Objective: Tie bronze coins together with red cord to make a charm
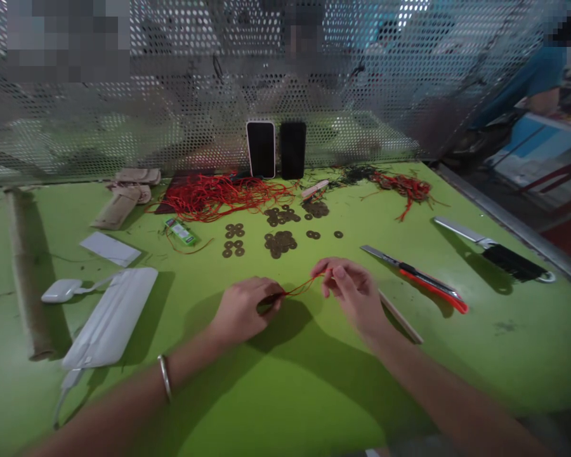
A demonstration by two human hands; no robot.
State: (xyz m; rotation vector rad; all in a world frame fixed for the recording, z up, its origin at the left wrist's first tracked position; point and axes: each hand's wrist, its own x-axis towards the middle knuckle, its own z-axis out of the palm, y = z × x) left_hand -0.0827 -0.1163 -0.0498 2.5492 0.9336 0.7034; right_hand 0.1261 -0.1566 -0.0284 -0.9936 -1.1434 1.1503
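Observation:
My left hand (245,310) rests on the green table (314,381) with its fingers pinched on one end of a short red cord (301,289). My right hand (354,292) pinches the other end, so the cord runs between the two hands just above the table. Beyond my hands lie piles of brown holed coins (280,242) and small groups of coins (233,240). A tangle of red cords (219,195) lies farther back.
A red-handled utility knife (416,277), a wooden stick (400,316) and a black-handled blade (497,251) lie to the right. Two phones (276,149) lean on the perforated metal screen (124,127). A white pouch (111,317), a green lighter (181,230) and a roll (28,273) lie left. Another red cord bundle (404,185) sits back right.

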